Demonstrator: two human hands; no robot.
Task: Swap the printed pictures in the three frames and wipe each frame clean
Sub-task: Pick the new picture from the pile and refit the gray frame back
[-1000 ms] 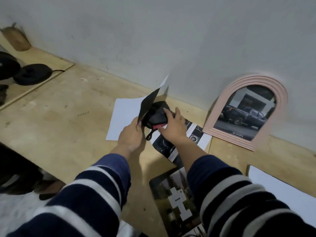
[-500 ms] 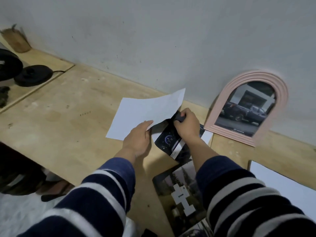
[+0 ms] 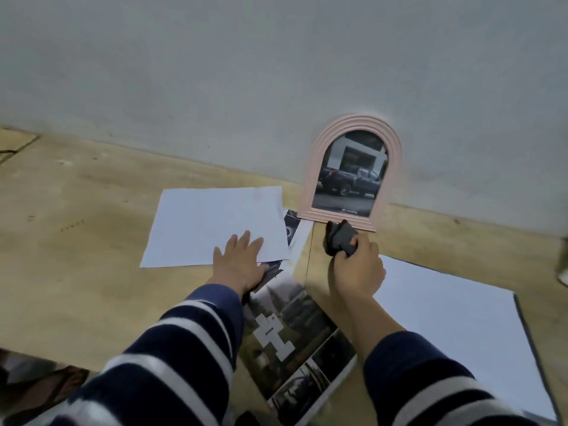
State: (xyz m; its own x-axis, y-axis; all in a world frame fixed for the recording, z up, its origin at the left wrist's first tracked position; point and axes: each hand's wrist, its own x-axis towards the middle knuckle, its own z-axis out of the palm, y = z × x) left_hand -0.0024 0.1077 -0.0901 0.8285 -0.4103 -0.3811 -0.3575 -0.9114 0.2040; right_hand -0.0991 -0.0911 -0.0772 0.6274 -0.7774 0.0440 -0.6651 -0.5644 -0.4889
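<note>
Pink arched frame stands upright against the grey wall at the back of the wooden worktop, a printed picture of a dark pickup truck showing in its opening. Just in front of the frame's lower edge, the right hand grips a wad of dark cloth, fingers curled round it, the cloth's top close to or touching the frame's base. Left of the frame, the left hand lies flat with fingers spread on a white sheet lying blank side up, which partly covers a dark print beside the frame's corner. Nearer the person than the frame, between the striped sleeves, lies a glossy print with a white cross-shaped patch. Right of that, another white sheet lies on the worktop in front of the frame.
</note>
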